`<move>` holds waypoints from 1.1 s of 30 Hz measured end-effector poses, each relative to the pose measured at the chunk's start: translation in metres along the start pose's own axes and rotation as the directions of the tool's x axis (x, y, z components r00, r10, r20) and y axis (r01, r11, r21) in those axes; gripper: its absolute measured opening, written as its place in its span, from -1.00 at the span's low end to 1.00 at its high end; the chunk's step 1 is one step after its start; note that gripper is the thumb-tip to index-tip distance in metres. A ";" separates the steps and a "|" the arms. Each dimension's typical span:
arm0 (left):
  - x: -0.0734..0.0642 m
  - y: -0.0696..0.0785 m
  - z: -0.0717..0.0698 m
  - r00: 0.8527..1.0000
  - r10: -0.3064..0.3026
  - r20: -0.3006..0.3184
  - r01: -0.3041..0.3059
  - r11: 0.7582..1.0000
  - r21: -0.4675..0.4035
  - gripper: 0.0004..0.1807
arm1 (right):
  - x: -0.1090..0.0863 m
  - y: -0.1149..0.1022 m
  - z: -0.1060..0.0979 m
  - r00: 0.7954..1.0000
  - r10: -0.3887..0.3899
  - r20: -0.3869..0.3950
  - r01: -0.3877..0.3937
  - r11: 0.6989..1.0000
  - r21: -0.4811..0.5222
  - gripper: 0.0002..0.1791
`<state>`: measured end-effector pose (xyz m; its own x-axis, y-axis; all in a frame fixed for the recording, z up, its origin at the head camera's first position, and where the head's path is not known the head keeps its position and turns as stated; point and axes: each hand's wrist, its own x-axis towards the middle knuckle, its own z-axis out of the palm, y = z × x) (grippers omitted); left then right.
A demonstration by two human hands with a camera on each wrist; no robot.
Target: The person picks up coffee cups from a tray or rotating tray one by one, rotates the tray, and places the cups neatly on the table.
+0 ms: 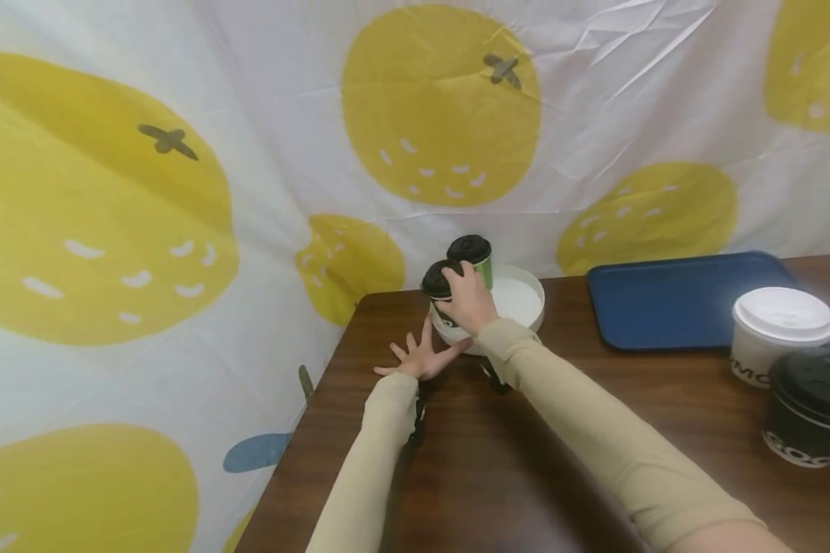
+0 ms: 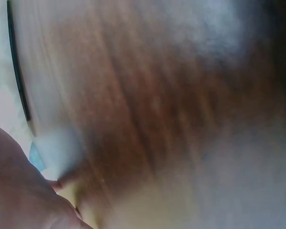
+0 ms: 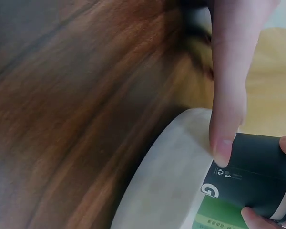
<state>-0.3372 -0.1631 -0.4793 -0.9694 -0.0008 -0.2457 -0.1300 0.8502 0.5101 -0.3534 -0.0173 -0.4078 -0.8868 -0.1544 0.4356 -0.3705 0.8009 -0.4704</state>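
My right hand [image 1: 472, 298] grips a dark paper cup [image 3: 260, 174] with a black lid, its thumb and fingertips on the cup's sides. The cup stands upright at the left side of a round white tray [image 1: 526, 303]; whether its base touches the tray floor is hidden. Behind it stands a green paper cup [image 1: 486, 270], also black-lidded. My left hand [image 1: 422, 359] is spread by the tray's near left edge, fingers straight. In the right wrist view its thumb [image 3: 229, 105] reaches the tray rim beside the dark cup's lower part. The left wrist view shows mostly blurred table.
A blue rectangular tray [image 1: 664, 299] lies to the right on the wooden table [image 1: 470, 461]. Near it stand a white-lidded cup [image 1: 781, 330] and a black cup [image 1: 809, 407]. A fruit-patterned curtain [image 1: 270, 153] hangs along the table's left and back edges.
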 end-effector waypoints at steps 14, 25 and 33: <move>0.003 0.003 0.000 1.000 -0.003 -0.015 0.003 0.999 0.037 0.29 | -0.027 0.030 -0.036 0.989 -0.013 -0.148 0.030 0.994 0.109 -0.28; -0.012 0.008 -0.003 0.999 0.024 -0.044 -0.024 1.000 0.000 0.35 | -0.075 0.060 -0.083 0.974 0.040 -0.224 -0.013 0.992 0.124 -0.28; -0.012 0.008 -0.002 0.999 0.026 -0.039 -0.026 1.000 -0.008 0.38 | -0.096 0.071 -0.106 0.957 0.034 -0.287 0.005 0.991 0.133 -0.32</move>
<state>-0.3270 -0.1572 -0.4702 -0.9797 0.0008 -0.2005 -0.1063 0.8458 0.5228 -0.2653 0.1155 -0.4016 -0.7821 0.0457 0.6214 -0.4083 0.7158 -0.5665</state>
